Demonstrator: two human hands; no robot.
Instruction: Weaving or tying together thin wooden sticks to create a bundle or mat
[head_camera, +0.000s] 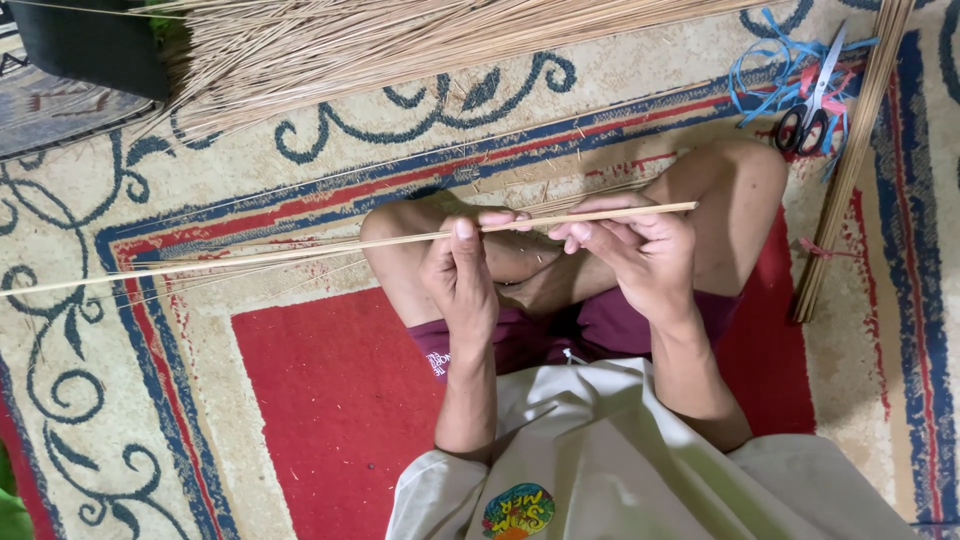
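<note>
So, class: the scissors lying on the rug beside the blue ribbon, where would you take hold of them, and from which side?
Probably by the black finger loops of the scissors, coming from the knee side: the loops point toward the person, and the closed blades point away into the blue ribbon, with both hands busy on the sticks.

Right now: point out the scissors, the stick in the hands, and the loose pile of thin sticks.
scissors (812, 100), head view, on the blades near the pivot.
stick (620, 211), head view, on its thicker end past the right hand.
pile of thin sticks (350, 45), head view, mid-pile.
</note>
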